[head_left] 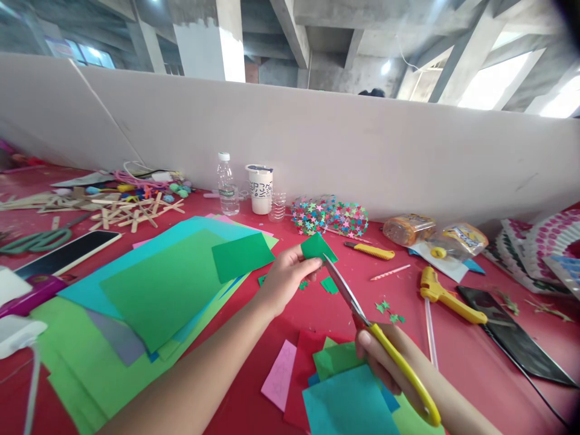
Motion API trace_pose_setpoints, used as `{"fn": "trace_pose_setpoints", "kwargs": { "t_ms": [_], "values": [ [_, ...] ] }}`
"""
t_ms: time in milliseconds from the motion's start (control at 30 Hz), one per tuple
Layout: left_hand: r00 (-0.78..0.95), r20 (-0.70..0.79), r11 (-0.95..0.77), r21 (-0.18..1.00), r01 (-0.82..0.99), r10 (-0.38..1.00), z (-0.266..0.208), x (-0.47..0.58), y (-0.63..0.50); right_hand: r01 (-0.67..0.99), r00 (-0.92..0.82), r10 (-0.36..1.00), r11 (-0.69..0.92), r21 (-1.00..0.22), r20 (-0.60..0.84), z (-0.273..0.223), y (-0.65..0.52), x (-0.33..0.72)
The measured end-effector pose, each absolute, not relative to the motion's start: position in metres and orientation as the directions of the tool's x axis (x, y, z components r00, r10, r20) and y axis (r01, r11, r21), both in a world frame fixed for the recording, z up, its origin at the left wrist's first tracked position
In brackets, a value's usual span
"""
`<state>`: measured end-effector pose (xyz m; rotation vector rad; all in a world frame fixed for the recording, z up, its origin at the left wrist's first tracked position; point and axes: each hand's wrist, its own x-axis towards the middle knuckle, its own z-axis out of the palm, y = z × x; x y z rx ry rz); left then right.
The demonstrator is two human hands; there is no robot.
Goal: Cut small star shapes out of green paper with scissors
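My left hand (pixel 292 270) pinches a small dark green paper piece (pixel 318 246) above the middle of the red table. In my right hand (pixel 385 347) is a pair of scissors (pixel 351 299) with yellow handles, its blades pointing up and left. The blade tips meet the lower edge of the green piece, beside my left fingertips. Below my left hand lie a small green paper scrap (pixel 329 285) and tiny green cutouts. Green paper stars (pixel 389 312) rest right of the blades. Coloured paper pieces (pixel 348 399) are stacked under my right hand.
Large green and blue paper sheets (pixel 163 284) spread at left, near a phone (pixel 67 254). Along the white partition (pixel 326 145) stand a water bottle (pixel 228 187) and a cup (pixel 260 190). A yellow utility knife (pixel 371 250) and a yellow glue gun (pixel 448 296) lie at right.
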<state>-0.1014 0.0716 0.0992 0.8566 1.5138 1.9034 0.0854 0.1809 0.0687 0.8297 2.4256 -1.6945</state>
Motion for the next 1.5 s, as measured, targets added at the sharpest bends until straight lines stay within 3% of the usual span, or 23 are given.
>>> {"fn": "trace_pose_setpoints", "kwargs": {
  "t_ms": [300,600,833,1100,1500],
  "values": [
    [-0.597,0.13,-0.177,0.984,-0.021,0.792,0.1,-0.108,0.07,0.443,-0.857,0.396,0.236,-0.865,-0.331,0.076,0.178,0.087],
    [-0.576,0.037,-0.296,0.884,-0.362,0.817,0.092,-0.095,0.077,0.451,-0.829,0.457,0.207,-0.868,-0.322,0.076,0.174,0.086],
    [-0.65,0.138,-0.298,0.944,-0.142,0.747,0.094,-0.095,0.074,0.468,-0.833,0.43,0.208,-0.859,-0.349,0.073,0.179,0.085],
    [-0.605,0.226,-0.22,0.972,0.085,0.764,0.101,-0.101,0.07,0.475,-0.842,0.401,0.235,-0.848,-0.361,0.075,0.18,0.085],
    [-0.571,0.215,-0.169,0.977,0.133,0.792,0.102,-0.109,0.07,0.497,-0.839,0.376,0.237,-0.835,-0.392,0.076,0.179,0.085]
  ]
}}
